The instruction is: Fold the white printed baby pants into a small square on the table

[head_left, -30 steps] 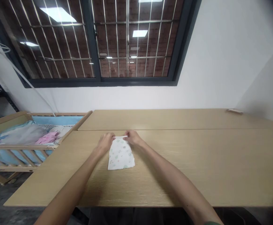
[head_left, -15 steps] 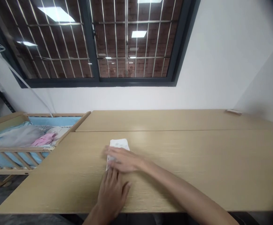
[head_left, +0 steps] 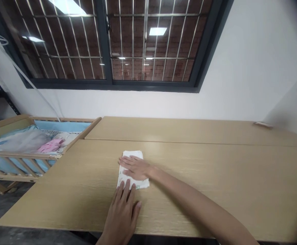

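Observation:
A small white folded cloth with faint prints lies flat on the wooden tabletop. My right hand rests palm down across the cloth's middle, fingers stretched out toward its left edge and covering part of it. At the cloth's near edge, my left hand lies flat with its fingertips on the fabric and its thumb apart. Both hands are open, and neither grips the cloth.
To the left stands a wooden crib with blue lining, holding a pink cloth and pale bedding. A small flat object lies at the back right of the table. Behind is a barred window in a white wall.
My right hand has shifted slightly and is no longer blurred, leaving more of the cloth's near side exposed. The two hands have come apart. The whole view has tilted a little.

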A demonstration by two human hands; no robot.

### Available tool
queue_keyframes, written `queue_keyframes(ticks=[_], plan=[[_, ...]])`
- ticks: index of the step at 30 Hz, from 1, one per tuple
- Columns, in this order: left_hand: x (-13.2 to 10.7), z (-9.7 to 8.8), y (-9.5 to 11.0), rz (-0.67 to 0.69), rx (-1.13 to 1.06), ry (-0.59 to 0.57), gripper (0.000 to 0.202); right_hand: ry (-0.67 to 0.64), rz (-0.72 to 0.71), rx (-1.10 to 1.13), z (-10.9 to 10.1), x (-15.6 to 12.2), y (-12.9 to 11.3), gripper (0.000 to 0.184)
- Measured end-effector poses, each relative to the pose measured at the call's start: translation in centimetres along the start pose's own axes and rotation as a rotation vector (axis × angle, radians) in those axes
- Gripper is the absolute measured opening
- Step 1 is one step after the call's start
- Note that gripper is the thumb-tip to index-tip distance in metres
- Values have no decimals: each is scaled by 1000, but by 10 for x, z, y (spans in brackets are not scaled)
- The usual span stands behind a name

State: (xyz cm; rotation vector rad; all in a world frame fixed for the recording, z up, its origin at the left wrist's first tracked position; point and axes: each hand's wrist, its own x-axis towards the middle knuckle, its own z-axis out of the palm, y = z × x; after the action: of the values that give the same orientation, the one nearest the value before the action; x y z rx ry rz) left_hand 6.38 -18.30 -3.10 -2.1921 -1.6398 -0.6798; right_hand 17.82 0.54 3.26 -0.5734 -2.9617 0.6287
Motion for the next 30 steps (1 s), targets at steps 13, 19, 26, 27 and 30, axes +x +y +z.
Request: queue_keyframes(ticks=[13,19,26,27,30], plan=[[9,4,-27,63,-72,-8,36,250,67,-232,-16,5,25,60],[25,-19,-77,134,-204,-71,25,273,169,-148,-24,-57,-29,46],[62,-35,-88,-68,-520,-230,32,134,178,-54,-18,-99,-53,41],[68,-35,-91,-112,-581,-246,34,171,203,-29,-17,-97,-52,36],[85,-35,-103,-149,-736,-284,34,288,284,91,-17,-88,-40,33]])
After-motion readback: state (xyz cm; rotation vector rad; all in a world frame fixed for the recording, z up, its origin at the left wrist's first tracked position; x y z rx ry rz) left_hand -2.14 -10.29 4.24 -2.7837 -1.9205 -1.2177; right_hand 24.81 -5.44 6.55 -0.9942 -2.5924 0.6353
